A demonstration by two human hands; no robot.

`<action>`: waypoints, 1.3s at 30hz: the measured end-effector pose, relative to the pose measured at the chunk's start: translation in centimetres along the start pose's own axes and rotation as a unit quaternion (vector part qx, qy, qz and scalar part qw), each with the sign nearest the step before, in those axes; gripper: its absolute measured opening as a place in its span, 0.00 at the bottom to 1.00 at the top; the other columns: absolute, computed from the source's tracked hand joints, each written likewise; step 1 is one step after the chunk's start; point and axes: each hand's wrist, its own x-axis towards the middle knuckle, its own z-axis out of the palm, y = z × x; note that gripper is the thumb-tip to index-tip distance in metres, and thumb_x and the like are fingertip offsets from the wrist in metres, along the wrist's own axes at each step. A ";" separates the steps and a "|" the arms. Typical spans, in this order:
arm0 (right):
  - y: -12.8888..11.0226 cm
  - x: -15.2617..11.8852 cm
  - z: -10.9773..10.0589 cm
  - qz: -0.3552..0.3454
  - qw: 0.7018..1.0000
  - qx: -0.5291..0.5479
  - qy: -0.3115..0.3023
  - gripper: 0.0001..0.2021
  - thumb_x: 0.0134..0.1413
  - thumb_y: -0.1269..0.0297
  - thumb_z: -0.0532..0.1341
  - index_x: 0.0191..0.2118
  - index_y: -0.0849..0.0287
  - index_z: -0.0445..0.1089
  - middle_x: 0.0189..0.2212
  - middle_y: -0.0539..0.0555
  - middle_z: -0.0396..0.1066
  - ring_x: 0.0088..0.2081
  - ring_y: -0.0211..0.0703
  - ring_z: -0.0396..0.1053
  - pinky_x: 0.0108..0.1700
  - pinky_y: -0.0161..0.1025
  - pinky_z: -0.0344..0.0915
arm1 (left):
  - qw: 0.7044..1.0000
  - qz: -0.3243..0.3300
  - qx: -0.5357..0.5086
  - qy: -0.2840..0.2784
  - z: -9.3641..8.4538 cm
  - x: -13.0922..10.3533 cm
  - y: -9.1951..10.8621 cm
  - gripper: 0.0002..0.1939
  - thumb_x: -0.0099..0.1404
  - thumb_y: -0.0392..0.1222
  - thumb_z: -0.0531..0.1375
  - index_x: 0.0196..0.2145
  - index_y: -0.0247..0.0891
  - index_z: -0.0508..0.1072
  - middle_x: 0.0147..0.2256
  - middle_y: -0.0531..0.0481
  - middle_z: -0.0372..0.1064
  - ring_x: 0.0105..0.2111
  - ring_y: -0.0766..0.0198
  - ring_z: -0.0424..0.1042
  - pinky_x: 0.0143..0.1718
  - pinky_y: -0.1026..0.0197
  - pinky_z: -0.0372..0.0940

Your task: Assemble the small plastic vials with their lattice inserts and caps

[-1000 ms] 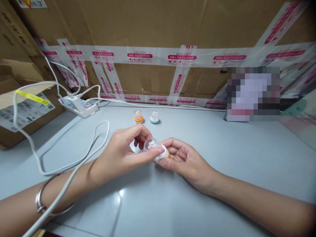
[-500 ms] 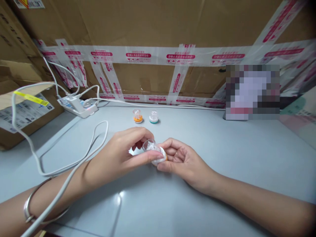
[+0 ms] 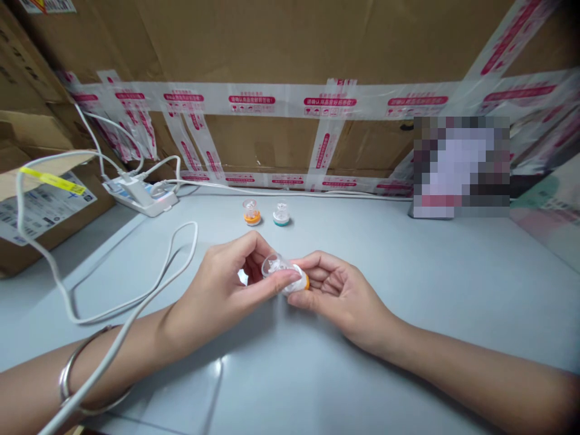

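Observation:
Both hands grip a small clear plastic piece with a white and orange base (image 3: 284,273), tilted on its side just above the table. My left hand (image 3: 240,272) pinches its clear, cup-like end between thumb and fingers. On the other side, my right hand (image 3: 330,290) holds the white and orange base with thumb and fingertips. Its inner parts look white but are too small to make out. Behind the hands stand two similar upright pieces, one with an orange base (image 3: 252,214) and one with a teal base (image 3: 281,214).
A white power strip (image 3: 145,196) with plugs lies at the back left. Its white cable (image 3: 122,314) loops over the table and crosses my left forearm. Taped cardboard boxes (image 3: 272,42) wall off the back. A blurred upright device (image 3: 453,169) stands at the back right.
The held piece has turned slightly, showing a little more of its clear end and orange base. My left wrist has shifted slightly to the right. Both hands keep their grip.

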 end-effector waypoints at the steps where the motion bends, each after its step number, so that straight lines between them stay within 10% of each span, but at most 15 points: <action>1: 0.1 -0.1 0.1 -0.005 1.000 0.001 0.002 0.18 0.34 0.74 0.70 0.34 0.61 0.65 0.31 0.48 0.74 0.32 0.30 0.71 0.38 0.28 0.67 | 1.000 -0.016 -0.016 0.008 0.3 -0.1 -0.1 0.13 0.58 0.46 0.61 0.27 0.36 0.62 0.22 0.56 0.64 0.21 0.72 0.61 0.20 0.70 0.57; 9: 0.0 0.2 0.2 -0.011 1.000 -0.007 0.007 0.18 0.34 0.71 0.71 0.34 0.60 0.65 0.32 0.50 0.74 0.35 0.35 0.72 0.41 0.32 0.67 | 0.997 -0.010 -0.066 -0.027 0.2 0.2 -0.8 0.13 0.59 0.46 0.61 0.29 0.36 0.62 0.23 0.56 0.64 0.21 0.72 0.59 0.20 0.70 0.56; 19: -0.1 0.4 -0.8 0.012 0.997 0.032 -0.065 0.12 0.48 0.67 0.65 0.39 0.59 0.65 0.32 0.51 0.74 0.37 0.37 0.73 0.48 0.40 0.65 | 0.980 0.128 -0.001 -0.151 -2.4 1.7 -0.6 0.13 0.65 0.33 0.52 0.47 0.39 0.68 0.43 0.47 0.67 0.44 0.63 0.66 0.48 0.62 0.58; 25: -0.3 0.5 -0.7 0.032 0.997 0.052 -0.057 0.13 0.47 0.66 0.66 0.39 0.59 0.65 0.33 0.52 0.74 0.37 0.38 0.72 0.50 0.43 0.63 | 0.986 0.091 -0.047 -0.133 -2.4 1.5 -1.4 0.24 0.64 0.40 0.56 0.57 0.43 0.58 0.53 0.44 0.60 0.53 0.58 0.58 0.53 0.57 0.56; 30: -0.2 0.4 -0.7 0.036 0.997 0.042 -0.050 0.13 0.46 0.67 0.66 0.39 0.60 0.65 0.32 0.52 0.74 0.37 0.38 0.72 0.50 0.42 0.63 | 0.993 0.049 -0.099 -0.050 -1.5 1.6 -1.5 0.12 0.61 0.41 0.59 0.42 0.36 0.66 0.38 0.46 0.66 0.38 0.63 0.67 0.38 0.63 0.64; 39: -0.2 0.5 -0.8 0.040 0.995 0.074 -0.049 0.14 0.47 0.65 0.66 0.40 0.60 0.65 0.33 0.52 0.74 0.38 0.38 0.72 0.51 0.42 0.62 | 0.984 0.053 -0.104 -0.133 -2.6 1.9 -1.5 0.14 0.64 0.38 0.55 0.48 0.40 0.68 0.48 0.46 0.67 0.49 0.60 0.65 0.53 0.58 0.58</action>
